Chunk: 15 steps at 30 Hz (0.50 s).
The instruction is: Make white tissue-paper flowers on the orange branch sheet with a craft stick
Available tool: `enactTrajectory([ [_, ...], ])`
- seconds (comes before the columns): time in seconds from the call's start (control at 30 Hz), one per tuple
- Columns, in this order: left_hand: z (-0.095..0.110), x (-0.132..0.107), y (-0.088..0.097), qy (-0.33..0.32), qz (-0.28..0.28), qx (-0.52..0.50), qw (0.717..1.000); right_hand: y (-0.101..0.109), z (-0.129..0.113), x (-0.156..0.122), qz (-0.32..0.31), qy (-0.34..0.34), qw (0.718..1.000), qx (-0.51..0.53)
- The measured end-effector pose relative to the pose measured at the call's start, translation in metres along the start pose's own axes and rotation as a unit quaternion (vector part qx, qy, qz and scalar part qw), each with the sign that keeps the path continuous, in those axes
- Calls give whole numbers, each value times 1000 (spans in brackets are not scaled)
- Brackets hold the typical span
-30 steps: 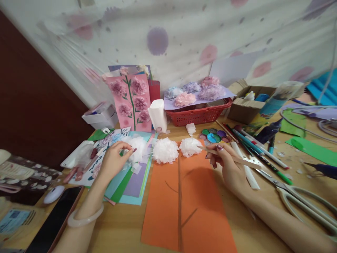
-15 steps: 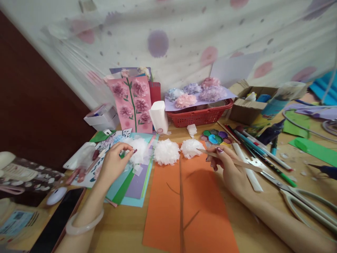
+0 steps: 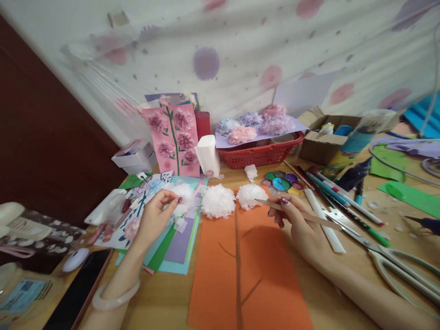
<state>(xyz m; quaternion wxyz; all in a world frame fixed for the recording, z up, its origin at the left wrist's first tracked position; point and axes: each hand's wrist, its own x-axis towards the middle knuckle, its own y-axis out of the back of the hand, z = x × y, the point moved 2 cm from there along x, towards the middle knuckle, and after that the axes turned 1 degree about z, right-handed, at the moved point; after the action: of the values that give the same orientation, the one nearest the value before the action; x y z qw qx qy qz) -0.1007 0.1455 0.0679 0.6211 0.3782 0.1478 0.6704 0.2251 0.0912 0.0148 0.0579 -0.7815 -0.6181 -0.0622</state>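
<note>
My left hand (image 3: 158, 216) is pinched in front of a pile of white tissue paper pieces (image 3: 184, 195); whether a piece sits between its fingertips I cannot make out. A flat wooden stick (image 3: 309, 216) is in my right hand (image 3: 297, 222). The stick's tip reaches the lower right edge of a white tissue paper flower (image 3: 250, 196). Left of that flower lies a second, larger white puff (image 3: 218, 201). Both sit at the top of an orange sheet (image 3: 215, 279), which carries a drawn brown stem with side branches.
Scissors (image 3: 374, 250), a white strip (image 3: 325, 222) and several pens (image 3: 350, 199) lie to the right. Behind are a paint palette (image 3: 282, 182), a red basket (image 3: 261, 153) and a pink flower card (image 3: 175, 142). A phone (image 3: 80, 288) lies at the left edge.
My left hand has shifted slightly right, its pinched fingertips still by the white pile. My right hand and the stick have hardly moved. The whole view has dropped a little.
</note>
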Motion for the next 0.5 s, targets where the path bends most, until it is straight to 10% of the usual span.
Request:
enactTrajectory([
  [0.27, 66, -15, -67, 61, -196, -287, 936, -5, -2, -2, -101, -41, 991, 78],
  [0.5, 65, -23, -108, 90, -239, -331, 908, -4, 0, 0, -124, -78, 984, 102],
])
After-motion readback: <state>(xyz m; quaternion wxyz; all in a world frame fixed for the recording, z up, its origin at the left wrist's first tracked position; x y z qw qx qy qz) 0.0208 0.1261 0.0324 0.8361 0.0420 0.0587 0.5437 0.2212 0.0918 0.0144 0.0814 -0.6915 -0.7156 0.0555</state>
